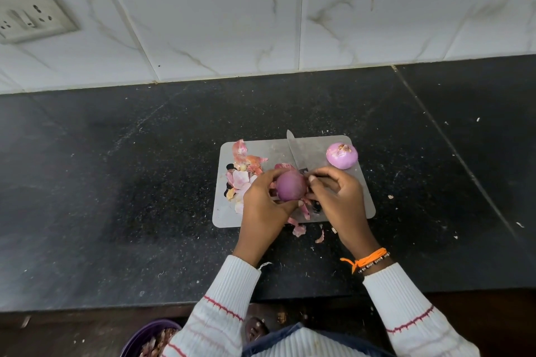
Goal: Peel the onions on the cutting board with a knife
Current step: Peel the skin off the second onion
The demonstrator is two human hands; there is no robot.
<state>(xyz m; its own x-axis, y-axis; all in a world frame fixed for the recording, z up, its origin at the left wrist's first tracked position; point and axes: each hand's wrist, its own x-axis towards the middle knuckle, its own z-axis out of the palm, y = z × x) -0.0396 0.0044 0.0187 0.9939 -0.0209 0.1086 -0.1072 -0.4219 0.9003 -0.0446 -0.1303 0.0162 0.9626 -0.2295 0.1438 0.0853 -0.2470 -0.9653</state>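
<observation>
A grey cutting board (342,211) lies on the black counter. My left hand (262,206) grips a purple onion (291,185) just above the board's middle. My right hand (339,197) holds the knife (297,151) by its handle, with the blade pointing away over the board. Its fingers sit against the onion's right side. A second, peeled onion (341,155) rests at the board's far right corner. Loose pink skins (242,171) are heaped on the board's left half.
A few skin scraps (299,230) lie on the counter (116,182) just in front of the board. A tiled wall (232,23) with a socket plate (29,20) rises behind. Below the counter edge, a purple bowl (145,336) holds peels.
</observation>
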